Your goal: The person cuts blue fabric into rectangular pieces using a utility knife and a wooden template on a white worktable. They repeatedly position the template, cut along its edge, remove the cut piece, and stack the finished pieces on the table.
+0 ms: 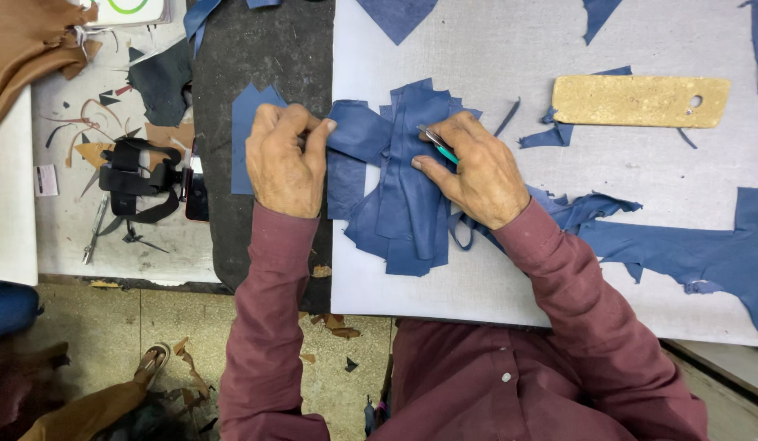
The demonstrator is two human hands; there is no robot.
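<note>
A pile of cut blue leather pieces (407, 188) lies on a white cutting board (518, 278). My left hand (286, 159) pinches the left end of one blue piece, over a flat blue piece (244, 122) on the dark mat. Resting on top of the pile, my right hand (473, 167) holds a thin knife with a teal handle (439, 144), blade pointing up-left. Both arms wear maroon sleeves.
A tan cork-like pattern block (640, 100) lies on the board at upper right. A large blue leather hide (689, 253) spreads at right. A dark mat (260, 57) sits left of the board, with black straps (138, 180), scraps and brown leather (28, 49) beyond.
</note>
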